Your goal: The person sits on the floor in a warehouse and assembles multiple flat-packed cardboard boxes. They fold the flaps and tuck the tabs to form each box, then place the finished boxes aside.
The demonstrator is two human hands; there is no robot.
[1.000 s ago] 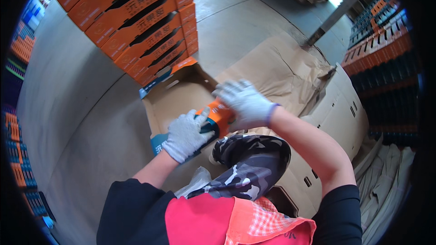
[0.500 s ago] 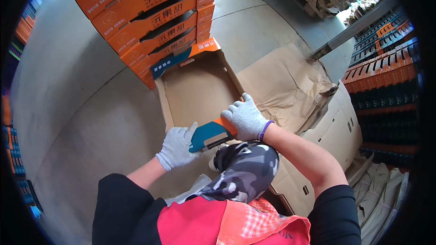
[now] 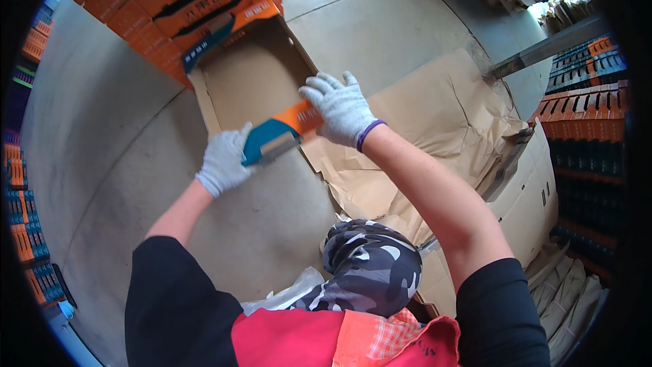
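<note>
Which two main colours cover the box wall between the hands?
The box wall is teal and orange; head view.

Cardboard tray [image 3: 255, 71]: shallow, open top, walls up. Inside plain brown; end walls teal at left, orange at right. Upper left of frame centre, slanted, near end blurred.

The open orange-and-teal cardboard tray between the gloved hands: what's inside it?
Inside the orange-and-teal cardboard tray, only plain brown cardboard shows. Its near wall hides the strip of bottom right behind it.
</note>
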